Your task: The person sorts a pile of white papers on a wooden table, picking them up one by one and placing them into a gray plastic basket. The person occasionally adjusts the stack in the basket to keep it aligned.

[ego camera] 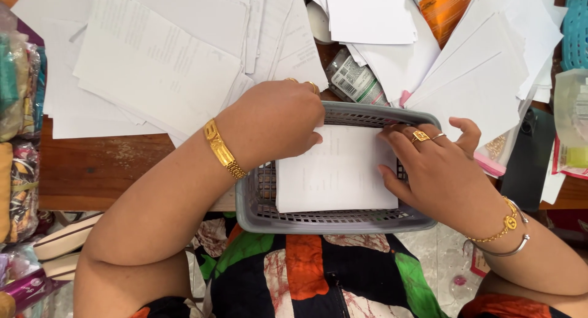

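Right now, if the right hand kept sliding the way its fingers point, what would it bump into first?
The right hand points left across the white paper in the grey basket. Going straight on, it would probably meet the left hand first, resting on the paper's far top corner, though heights are hard to judge.

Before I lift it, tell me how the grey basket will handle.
The grey basket probably stays stiff: its slotted plastic walls hold shape. Likely light, holding only a white paper. It overhangs the table edge, so it may tip.
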